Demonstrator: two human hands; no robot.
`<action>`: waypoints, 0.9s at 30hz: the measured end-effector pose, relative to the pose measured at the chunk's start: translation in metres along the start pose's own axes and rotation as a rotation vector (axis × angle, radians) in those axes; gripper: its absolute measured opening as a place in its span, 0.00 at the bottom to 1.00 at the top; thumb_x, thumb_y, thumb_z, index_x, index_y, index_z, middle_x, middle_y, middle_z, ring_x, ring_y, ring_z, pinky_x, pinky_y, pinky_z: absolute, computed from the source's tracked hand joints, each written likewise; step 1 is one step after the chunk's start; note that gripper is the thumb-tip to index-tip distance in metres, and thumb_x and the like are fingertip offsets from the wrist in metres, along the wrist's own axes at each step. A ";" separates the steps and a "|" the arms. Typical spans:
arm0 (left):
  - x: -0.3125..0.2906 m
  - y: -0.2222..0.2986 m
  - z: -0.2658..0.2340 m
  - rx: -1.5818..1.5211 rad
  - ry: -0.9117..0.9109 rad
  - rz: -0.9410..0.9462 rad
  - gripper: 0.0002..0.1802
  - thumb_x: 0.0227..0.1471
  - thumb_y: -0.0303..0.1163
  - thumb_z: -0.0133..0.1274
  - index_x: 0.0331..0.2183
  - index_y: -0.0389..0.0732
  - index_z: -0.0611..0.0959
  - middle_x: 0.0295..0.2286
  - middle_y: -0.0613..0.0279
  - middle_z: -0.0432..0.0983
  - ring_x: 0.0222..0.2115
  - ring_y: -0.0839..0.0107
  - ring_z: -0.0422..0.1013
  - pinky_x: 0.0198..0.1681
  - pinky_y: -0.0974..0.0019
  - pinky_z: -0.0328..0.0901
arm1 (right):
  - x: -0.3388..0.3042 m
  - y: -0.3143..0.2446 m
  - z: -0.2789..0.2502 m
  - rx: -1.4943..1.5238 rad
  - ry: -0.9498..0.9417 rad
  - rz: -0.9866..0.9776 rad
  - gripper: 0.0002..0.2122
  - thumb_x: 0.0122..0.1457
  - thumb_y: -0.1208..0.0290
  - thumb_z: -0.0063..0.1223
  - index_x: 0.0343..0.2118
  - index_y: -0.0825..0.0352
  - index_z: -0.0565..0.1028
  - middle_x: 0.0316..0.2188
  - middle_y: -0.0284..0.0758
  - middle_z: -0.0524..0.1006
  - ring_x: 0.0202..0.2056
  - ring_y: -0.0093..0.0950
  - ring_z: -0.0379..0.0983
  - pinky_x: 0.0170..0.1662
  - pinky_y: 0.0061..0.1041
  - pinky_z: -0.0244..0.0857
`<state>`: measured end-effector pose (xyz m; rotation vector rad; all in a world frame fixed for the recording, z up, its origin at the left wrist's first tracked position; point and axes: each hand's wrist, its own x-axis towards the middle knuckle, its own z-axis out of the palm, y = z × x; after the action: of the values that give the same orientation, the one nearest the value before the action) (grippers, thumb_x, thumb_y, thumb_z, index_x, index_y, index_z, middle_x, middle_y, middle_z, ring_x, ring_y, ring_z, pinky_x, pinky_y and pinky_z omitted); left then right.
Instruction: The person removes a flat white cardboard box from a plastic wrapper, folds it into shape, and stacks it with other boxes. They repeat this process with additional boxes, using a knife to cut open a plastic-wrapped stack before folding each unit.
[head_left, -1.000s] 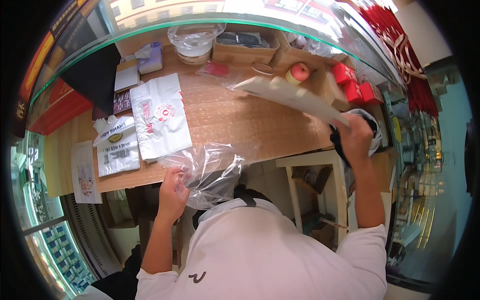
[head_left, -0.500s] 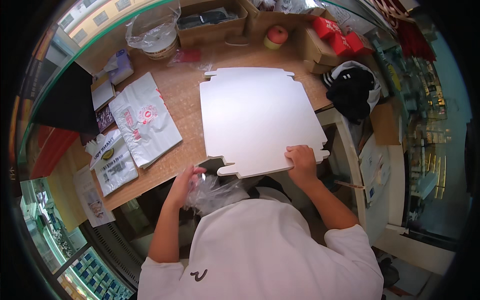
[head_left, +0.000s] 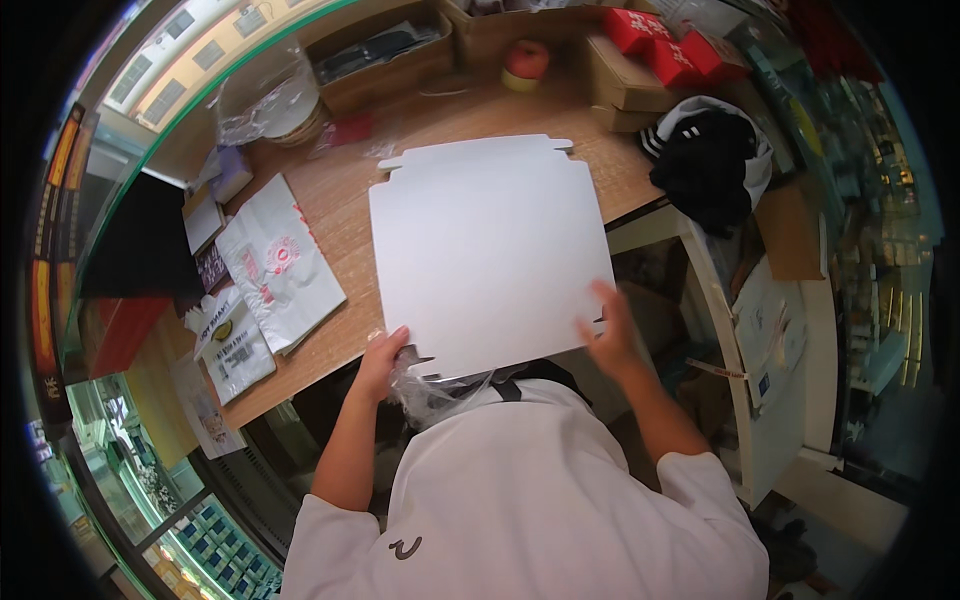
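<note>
A stack of flat white cardboard box blanks (head_left: 490,250) lies before me, its near end jutting past the table edge toward my body. At its near left corner, my left hand (head_left: 380,364) is closed on a crumpled clear plastic bag (head_left: 440,388). The thumb side of that hand meets the cardboard's corner; the fingers underneath are hidden. My right hand (head_left: 613,340) is at the near right corner, slightly blurred, its fingers apart and beside the cardboard's edge. Whether it still touches the edge is hard to make out.
White plastic bags (head_left: 280,260) lie on the wooden table (head_left: 340,215) to the left. Along the back stand a plastic-covered tub (head_left: 290,110), an open carton (head_left: 385,65) and an apple-shaped object (head_left: 525,65). Red boxes (head_left: 665,50) and a black-and-white cloth item (head_left: 705,165) sit right.
The cardboard stack has shifted a little left and toward me. My left hand has come up to its corner with the plastic, while my right hand has loosened from the near edge.
</note>
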<state>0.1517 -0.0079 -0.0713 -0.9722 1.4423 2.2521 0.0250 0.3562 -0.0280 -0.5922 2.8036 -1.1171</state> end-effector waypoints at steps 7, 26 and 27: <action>-0.013 0.005 0.009 0.073 0.029 -0.026 0.15 0.53 0.43 0.50 0.33 0.40 0.79 0.22 0.71 0.70 0.23 0.81 0.63 0.26 0.75 0.58 | 0.084 0.113 -0.013 1.192 -0.263 0.780 0.17 0.58 0.65 0.50 0.46 0.71 0.68 0.38 0.35 0.74 0.38 0.23 0.70 0.43 0.24 0.64; 0.001 0.007 -0.010 0.188 0.396 0.106 0.13 0.55 0.40 0.50 0.29 0.40 0.79 0.22 0.71 0.68 0.23 0.81 0.61 0.26 0.75 0.57 | 0.251 0.082 0.058 0.601 -0.224 0.484 0.16 0.53 0.64 0.56 0.36 0.74 0.73 0.29 0.36 0.76 0.29 0.25 0.71 0.33 0.25 0.66; -0.019 0.007 -0.010 0.219 0.438 0.148 0.13 0.54 0.40 0.50 0.27 0.40 0.77 0.21 0.72 0.67 0.22 0.82 0.60 0.26 0.75 0.56 | 0.253 0.078 0.062 0.575 -0.230 0.479 0.16 0.53 0.64 0.57 0.36 0.74 0.73 0.29 0.35 0.76 0.28 0.25 0.71 0.33 0.25 0.66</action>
<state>0.1654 -0.0176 -0.0560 -1.3820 1.9519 1.9960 -0.2219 0.2732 -0.1061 0.0091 2.1055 -1.5126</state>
